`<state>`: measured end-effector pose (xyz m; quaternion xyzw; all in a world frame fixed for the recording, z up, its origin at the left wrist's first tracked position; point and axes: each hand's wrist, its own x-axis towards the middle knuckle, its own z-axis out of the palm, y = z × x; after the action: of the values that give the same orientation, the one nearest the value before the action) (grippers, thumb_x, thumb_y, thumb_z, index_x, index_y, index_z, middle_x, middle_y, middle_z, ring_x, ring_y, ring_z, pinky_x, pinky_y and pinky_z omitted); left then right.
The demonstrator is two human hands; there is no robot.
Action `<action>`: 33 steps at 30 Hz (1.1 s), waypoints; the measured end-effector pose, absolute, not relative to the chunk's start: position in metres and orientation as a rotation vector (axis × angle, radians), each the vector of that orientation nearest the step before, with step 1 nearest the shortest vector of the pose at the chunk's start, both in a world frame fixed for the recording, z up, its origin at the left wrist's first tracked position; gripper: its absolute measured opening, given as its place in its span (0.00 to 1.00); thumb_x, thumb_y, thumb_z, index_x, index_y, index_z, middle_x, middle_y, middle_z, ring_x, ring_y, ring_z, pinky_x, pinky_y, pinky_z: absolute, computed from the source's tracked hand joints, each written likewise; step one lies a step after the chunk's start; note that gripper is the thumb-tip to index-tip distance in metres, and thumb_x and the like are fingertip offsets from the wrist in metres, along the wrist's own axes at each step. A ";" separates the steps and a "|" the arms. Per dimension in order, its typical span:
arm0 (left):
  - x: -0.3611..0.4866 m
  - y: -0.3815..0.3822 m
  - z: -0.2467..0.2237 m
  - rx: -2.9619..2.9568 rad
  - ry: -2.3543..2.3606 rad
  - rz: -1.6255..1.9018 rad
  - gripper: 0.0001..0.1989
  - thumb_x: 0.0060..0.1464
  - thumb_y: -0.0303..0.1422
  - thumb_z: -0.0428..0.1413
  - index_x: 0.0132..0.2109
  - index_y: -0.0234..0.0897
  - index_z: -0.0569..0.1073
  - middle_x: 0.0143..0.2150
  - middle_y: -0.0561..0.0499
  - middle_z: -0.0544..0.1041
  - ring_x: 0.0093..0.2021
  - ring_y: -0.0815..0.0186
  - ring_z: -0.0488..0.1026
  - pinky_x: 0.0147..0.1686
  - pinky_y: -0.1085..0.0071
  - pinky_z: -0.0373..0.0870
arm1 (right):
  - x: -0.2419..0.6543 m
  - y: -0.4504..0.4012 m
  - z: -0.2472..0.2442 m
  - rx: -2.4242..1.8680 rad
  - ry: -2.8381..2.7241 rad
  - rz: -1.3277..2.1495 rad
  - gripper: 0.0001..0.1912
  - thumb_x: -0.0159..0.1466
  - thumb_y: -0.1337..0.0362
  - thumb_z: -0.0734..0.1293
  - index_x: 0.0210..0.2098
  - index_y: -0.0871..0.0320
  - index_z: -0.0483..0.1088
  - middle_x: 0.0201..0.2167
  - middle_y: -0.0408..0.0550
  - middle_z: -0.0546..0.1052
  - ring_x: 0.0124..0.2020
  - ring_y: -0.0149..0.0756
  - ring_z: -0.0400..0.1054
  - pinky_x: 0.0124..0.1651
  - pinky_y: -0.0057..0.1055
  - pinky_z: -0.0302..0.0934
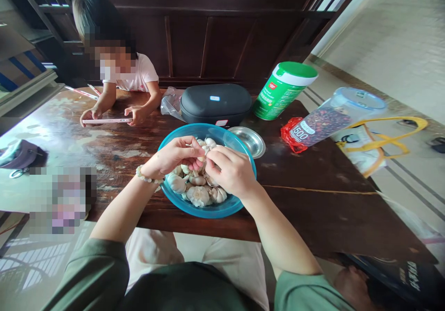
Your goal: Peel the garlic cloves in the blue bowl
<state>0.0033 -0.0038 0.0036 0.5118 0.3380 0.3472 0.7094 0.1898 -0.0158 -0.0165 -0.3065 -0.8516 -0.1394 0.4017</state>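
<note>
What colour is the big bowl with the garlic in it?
Blue, shown best in the head view.

Garlic bulbs [199, 195] — whitish, heaped in blue bowl [208, 212]; held piece [202, 158] — perhaps clove.

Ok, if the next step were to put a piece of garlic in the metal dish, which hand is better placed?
Probably the right hand: it is over the side of the blue bowl nearest the metal dish. The left hand is farther away, with the right between.
</note>
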 end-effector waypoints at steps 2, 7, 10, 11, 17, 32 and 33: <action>0.003 -0.004 0.003 1.124 0.754 0.757 0.11 0.50 0.35 0.63 0.33 0.32 0.70 0.27 0.51 0.77 0.25 0.73 0.73 0.27 0.77 0.69 | 0.190 -0.016 -0.016 -0.792 -2.136 -0.336 0.08 0.60 0.74 0.62 0.28 0.56 0.67 0.27 0.43 0.75 0.28 0.32 0.69 0.33 0.28 0.63; 0.002 -0.003 0.002 1.128 0.747 0.704 0.10 0.50 0.35 0.62 0.34 0.31 0.73 0.29 0.50 0.77 0.27 0.72 0.74 0.29 0.77 0.70 | 0.192 -0.015 -0.016 -0.872 -2.097 -0.291 0.07 0.61 0.73 0.62 0.29 0.56 0.67 0.28 0.44 0.76 0.28 0.32 0.70 0.33 0.28 0.64; 0.002 -0.003 0.003 1.115 0.745 0.674 0.10 0.50 0.35 0.61 0.33 0.30 0.75 0.29 0.48 0.77 0.27 0.71 0.75 0.29 0.77 0.71 | 0.192 -0.015 -0.015 -0.882 -2.070 -0.260 0.08 0.62 0.73 0.61 0.28 0.56 0.66 0.26 0.43 0.74 0.27 0.31 0.69 0.32 0.27 0.64; 0.003 -0.003 0.004 1.104 0.748 0.662 0.10 0.50 0.35 0.61 0.33 0.30 0.75 0.29 0.48 0.77 0.27 0.71 0.75 0.29 0.76 0.71 | 0.192 -0.015 -0.014 -0.889 -2.061 -0.253 0.08 0.62 0.73 0.61 0.28 0.56 0.66 0.25 0.43 0.74 0.27 0.31 0.69 0.31 0.26 0.64; 0.002 -0.002 0.003 1.090 0.723 0.646 0.10 0.51 0.34 0.60 0.36 0.29 0.76 0.30 0.47 0.77 0.28 0.69 0.75 0.30 0.76 0.71 | 0.192 -0.014 -0.013 -0.898 -2.012 -0.195 0.07 0.62 0.72 0.62 0.29 0.56 0.66 0.25 0.43 0.74 0.26 0.30 0.68 0.29 0.26 0.62; 0.003 0.001 0.001 1.017 0.712 0.787 0.11 0.52 0.35 0.61 0.36 0.27 0.75 0.32 0.48 0.76 0.31 0.72 0.74 0.35 0.77 0.70 | 0.192 -0.016 -0.013 -0.784 -2.067 -0.115 0.05 0.63 0.71 0.63 0.34 0.56 0.67 0.31 0.45 0.77 0.32 0.33 0.72 0.35 0.29 0.67; 0.003 0.001 0.001 1.017 0.716 0.788 0.12 0.52 0.35 0.61 0.36 0.27 0.75 0.31 0.48 0.76 0.30 0.72 0.74 0.34 0.77 0.70 | 0.192 -0.016 -0.013 -0.776 -2.077 -0.119 0.04 0.63 0.71 0.63 0.35 0.56 0.68 0.32 0.46 0.77 0.33 0.33 0.73 0.36 0.29 0.68</action>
<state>0.0027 0.0012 0.0008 0.4637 0.3267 0.3596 0.7409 0.1917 -0.0162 -0.0135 -0.3132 -0.8378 -0.0479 0.4446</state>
